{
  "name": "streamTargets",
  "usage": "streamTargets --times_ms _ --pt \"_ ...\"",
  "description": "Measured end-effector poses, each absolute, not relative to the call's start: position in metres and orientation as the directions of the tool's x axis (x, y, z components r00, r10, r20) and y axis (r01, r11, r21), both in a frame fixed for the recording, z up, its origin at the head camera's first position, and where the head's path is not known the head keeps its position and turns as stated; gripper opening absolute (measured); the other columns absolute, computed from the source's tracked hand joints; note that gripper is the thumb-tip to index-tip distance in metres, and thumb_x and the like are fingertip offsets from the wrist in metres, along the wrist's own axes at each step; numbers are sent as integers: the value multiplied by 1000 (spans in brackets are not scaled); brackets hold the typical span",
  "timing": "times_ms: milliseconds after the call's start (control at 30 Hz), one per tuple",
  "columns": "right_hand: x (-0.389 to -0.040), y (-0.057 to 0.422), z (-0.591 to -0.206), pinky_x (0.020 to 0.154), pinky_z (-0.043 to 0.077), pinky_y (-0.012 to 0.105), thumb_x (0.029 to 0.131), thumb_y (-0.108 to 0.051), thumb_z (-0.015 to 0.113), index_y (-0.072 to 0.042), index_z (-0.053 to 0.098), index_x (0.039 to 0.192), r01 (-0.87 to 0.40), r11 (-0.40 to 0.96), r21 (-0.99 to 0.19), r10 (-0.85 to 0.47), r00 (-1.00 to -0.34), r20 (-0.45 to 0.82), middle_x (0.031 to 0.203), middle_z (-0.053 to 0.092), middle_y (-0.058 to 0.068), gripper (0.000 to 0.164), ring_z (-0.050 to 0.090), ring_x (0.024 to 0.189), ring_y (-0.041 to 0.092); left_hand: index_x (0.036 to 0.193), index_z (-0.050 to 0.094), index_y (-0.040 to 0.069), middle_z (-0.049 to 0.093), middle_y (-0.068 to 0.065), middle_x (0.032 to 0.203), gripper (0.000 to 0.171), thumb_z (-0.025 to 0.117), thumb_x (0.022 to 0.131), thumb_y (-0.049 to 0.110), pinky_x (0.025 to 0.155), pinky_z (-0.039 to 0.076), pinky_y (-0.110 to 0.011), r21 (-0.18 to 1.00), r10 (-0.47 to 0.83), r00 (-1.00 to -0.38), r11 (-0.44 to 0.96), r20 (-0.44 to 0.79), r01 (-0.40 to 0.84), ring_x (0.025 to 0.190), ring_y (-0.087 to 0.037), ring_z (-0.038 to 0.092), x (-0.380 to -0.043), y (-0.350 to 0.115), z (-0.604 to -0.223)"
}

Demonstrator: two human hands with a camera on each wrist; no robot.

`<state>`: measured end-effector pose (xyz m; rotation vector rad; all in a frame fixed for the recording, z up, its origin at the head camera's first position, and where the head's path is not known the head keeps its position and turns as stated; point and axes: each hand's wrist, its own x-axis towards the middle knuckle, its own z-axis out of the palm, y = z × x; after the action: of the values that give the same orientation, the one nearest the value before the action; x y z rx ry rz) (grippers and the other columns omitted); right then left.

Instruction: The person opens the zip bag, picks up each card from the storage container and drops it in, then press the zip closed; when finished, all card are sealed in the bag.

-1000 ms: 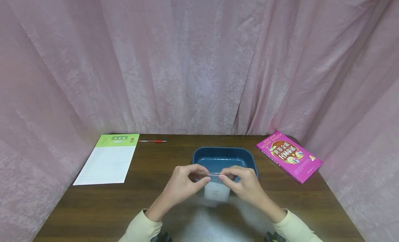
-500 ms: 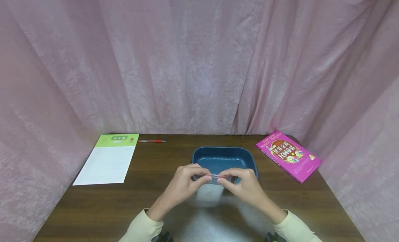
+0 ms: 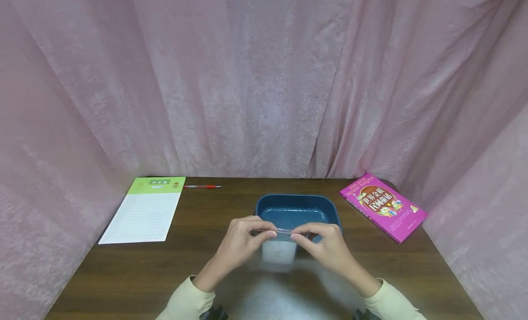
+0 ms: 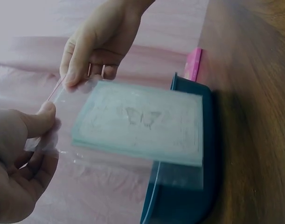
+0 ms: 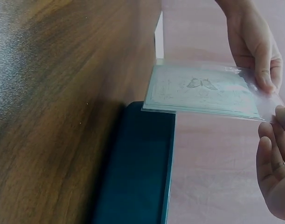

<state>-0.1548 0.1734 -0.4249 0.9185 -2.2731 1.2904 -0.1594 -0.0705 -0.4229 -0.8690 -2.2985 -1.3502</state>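
A clear zip bag hangs by its top edge between both hands, above the table. Inside it lies a pale, whitish-green flat stack of paper or cards with a butterfly print, also seen in the right wrist view. My left hand pinches the bag's top edge between thumb and fingers. On the other side, my right hand pinches the same edge a short way off. Behind the bag stands a dark blue tray, partly hidden by the hands.
A white lined writing pad with a green header lies at the left, with a red pen beside it. At the right is a magenta book. Pink curtains surround the wooden table.
Both hands stay in about the same place, pinching the bag's top edge. The bag's lower part has swung a little to the left since one second ago.
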Motion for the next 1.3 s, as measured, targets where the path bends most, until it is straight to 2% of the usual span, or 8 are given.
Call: streamTargets --times_ms 267,467,567,733,967,1133,1200,1300 --pt "-157 171 -421 66 57 27 89 -9 78 -18 80 96 -694 352 -628 -363 -720 592 90 78 -5 11 68 76 6 104 81 14 78 2 97 17 80 87 12 64 57 -24 684 364 -773 365 519 631 80 -4 67 -160 -83 -423" --pt "-164 162 -420 66 57 30 91 -13 77 -15 80 95 -678 347 -647 -382 -733 563 91 77 -8 5 68 76 6 100 82 11 79 0 93 16 81 85 9 65 57 -21 644 356 -760 403 544 650 76 -1 68 -161 -97 -417" --pt "-169 154 -419 67 57 29 92 -17 77 -17 80 95 -648 349 -677 -380 -758 529 91 77 -9 5 67 76 6 98 82 11 79 1 91 14 81 84 9 60 54 -20 625 348 -759 430 550 651 70 -1 65 -164 -105 -413" --pt "-177 139 -415 68 58 27 92 -20 77 -14 80 96 -582 333 -742 -368 -804 466 91 78 -5 8 70 76 7 99 81 12 79 3 92 13 79 86 13 62 55 -21 629 338 -783 466 522 622 73 -2 67 -170 -119 -407" --pt "-191 115 -409 59 56 26 92 -13 75 -6 79 101 -497 309 -811 -374 -847 377 86 76 5 11 69 68 17 101 80 14 77 7 92 12 79 88 13 61 54 -23 612 324 -784 494 530 617 69 -3 63 -186 -142 -405" --pt "-204 100 -411 63 60 30 93 -18 75 -9 79 102 -459 263 -849 -389 -855 342 85 76 5 13 73 73 22 100 79 13 77 5 92 11 78 89 12 64 57 -25 581 309 -771 517 558 628 71 -4 66 -196 -156 -406" --pt "-210 95 -413 64 60 30 93 -24 75 -12 79 102 -445 233 -865 -399 -855 333 85 75 2 15 74 76 28 101 79 13 77 5 91 12 78 90 12 63 57 -25 574 307 -771 528 559 626 70 -4 66 -199 -162 -407" --pt "-218 86 -417 64 61 31 94 -24 75 -11 79 102 -424 216 -879 -402 -859 316 84 76 3 16 74 78 35 102 79 14 77 5 90 12 77 90 13 60 55 -25 572 308 -780 543 545 614 68 -5 64 -205 -171 -408"
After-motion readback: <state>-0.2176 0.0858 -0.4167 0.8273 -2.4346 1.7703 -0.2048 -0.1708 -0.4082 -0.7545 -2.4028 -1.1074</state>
